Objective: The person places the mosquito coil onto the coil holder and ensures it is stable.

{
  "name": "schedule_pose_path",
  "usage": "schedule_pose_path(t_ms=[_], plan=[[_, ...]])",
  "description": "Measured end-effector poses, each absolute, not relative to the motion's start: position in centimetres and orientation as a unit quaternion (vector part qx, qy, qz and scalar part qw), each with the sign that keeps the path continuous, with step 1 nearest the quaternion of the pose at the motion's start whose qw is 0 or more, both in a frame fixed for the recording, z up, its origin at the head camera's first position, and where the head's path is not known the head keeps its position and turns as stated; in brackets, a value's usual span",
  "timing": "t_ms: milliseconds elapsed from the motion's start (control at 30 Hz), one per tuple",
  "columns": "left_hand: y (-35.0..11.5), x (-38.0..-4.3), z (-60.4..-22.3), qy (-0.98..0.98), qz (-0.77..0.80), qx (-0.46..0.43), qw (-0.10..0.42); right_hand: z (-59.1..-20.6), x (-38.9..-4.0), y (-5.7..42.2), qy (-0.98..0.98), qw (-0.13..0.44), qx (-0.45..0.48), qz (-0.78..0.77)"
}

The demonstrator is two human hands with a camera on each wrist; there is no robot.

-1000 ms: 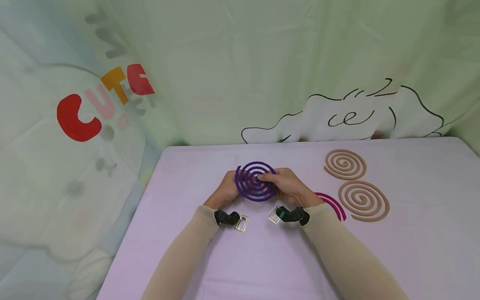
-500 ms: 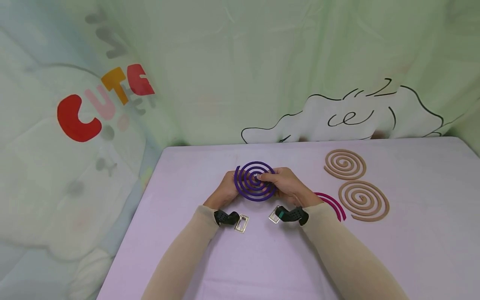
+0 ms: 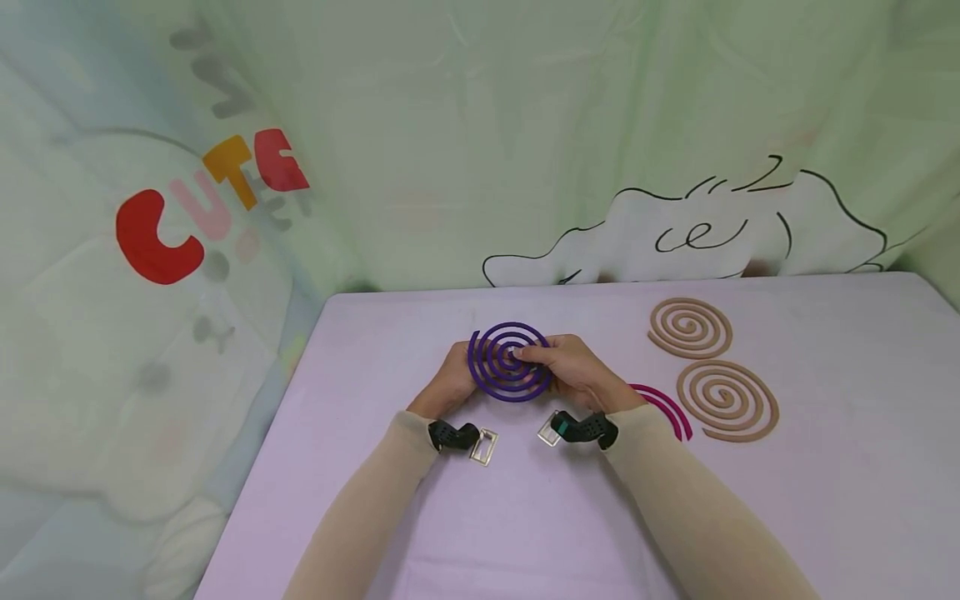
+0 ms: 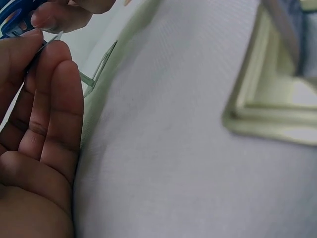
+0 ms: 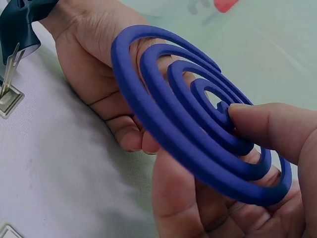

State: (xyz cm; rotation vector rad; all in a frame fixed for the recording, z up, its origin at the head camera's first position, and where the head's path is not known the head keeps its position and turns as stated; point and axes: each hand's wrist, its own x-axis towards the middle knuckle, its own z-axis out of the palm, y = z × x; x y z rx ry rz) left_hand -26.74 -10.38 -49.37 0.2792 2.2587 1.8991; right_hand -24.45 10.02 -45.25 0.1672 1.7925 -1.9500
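Observation:
My right hand [image 3: 581, 367] pinches the centre of a purple-blue mosquito coil [image 3: 491, 387], thumb on its face and fingers behind. Above the table, the coil is tilted toward me. Behind its left side is my left hand [image 3: 452, 379], partly hidden. In the left wrist view that hand's thumb and finger pinch a thin pointed metal strip [image 4: 52, 39], close to the coil's underside; whether the two touch, I cannot tell. Small metal coil stands with rectangular frames lie below the wrists: one left stand [image 3: 483, 447] and one right stand [image 3: 550, 429].
Two tan mosquito coils, a far one [image 3: 690, 329] and a nearer one [image 3: 727, 402], lie on the table's right side. A magenta coil [image 3: 667, 407] is partly hidden under my right forearm. A printed cloth [image 3: 420, 167] hangs behind the lilac-covered table [image 3: 840, 500].
The purple-blue coil has shifted very slightly left. Both hands keep their holds and hardly move.

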Motion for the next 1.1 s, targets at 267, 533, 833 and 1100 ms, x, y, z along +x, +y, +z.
schedule_pose_path(t_ms=[267, 533, 833, 1100], plan=[[-10.9, -26.9, -49.2, 0.738, 0.658, 0.093, 0.117, -45.2, -24.6, 10.0, 0.644, 0.244, 0.053, -0.723], [-12.0, -27.4, -48.4, 0.619, 0.761, 0.023, 0.19, -44.9, -24.7, 10.1, 0.636, 0.245, 0.055, -0.73], [-12.3, -27.2, -47.9, 0.609, 0.769, 0.034, 0.191, -45.4, -24.8, 9.8, 0.641, 0.248, 0.053, -0.724], [-12.3, -26.8, -47.5, 0.62, 0.763, 0.012, 0.183, -45.6, -24.9, 9.4, 0.655, 0.252, 0.059, -0.709]])
